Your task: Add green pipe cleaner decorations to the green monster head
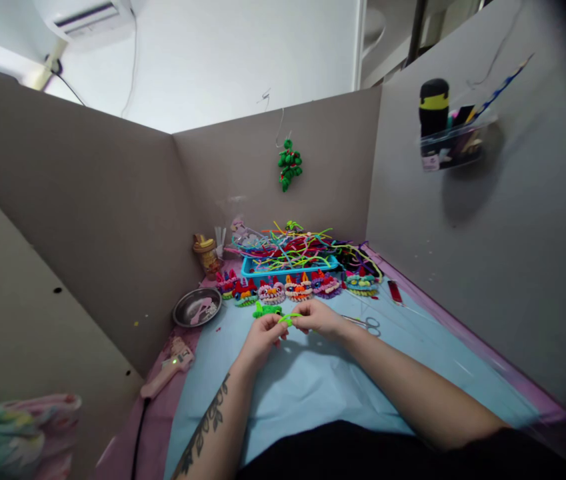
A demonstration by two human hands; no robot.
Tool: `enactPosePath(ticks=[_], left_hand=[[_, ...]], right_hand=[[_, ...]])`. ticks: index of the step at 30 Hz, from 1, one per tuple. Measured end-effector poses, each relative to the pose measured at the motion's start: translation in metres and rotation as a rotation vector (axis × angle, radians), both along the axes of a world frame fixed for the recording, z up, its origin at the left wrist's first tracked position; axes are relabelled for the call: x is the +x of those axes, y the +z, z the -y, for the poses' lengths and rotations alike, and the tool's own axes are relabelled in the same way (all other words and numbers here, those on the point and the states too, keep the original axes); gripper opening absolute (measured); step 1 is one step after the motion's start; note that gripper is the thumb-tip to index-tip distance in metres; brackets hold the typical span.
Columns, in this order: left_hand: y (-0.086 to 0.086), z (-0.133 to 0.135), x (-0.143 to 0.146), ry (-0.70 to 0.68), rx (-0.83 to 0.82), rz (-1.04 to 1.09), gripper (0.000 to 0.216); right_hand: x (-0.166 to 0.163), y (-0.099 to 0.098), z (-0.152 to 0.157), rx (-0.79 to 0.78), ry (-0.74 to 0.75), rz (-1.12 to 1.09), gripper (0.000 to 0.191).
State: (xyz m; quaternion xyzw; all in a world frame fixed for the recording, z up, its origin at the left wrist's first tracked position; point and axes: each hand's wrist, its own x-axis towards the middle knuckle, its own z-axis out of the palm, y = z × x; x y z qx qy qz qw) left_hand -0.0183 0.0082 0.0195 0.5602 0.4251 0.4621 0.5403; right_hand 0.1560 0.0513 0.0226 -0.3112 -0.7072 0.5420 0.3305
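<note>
Between my two hands is a lime-green pipe cleaner (287,319), bent into a small shape. My left hand (263,333) pinches its left end, fingers closed. From the other side my right hand (317,316) grips it between thumb and fingers. Just behind my left hand lies a green fuzzy piece (266,309) on the light blue sheet (323,393). A pair of scissors (365,324) rests to the right, partly hidden by my right wrist.
A blue basket (247,269) heaped with colourful pipe cleaners (287,247) stands behind a row of fuzzy animal heads (299,288). At left are a metal bowl (183,313), a pink glue gun (170,370) and a cup (207,257). Grey partitions (283,207) surround the table.
</note>
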Motion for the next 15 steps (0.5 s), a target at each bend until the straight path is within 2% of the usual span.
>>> enactPosePath(ticks=[6,15], left_hand=[[-0.002,0.0,0.002,0.026,0.048,-0.097,0.034],[-0.014,-0.002,0.002,0.154,0.209,-0.267,0.023]], right_hand=[[-0.001,0.0,0.0,0.05,-0.07,0.05,0.014],[-0.008,-0.005,0.001,0.199,-0.229,0.172,0.009]])
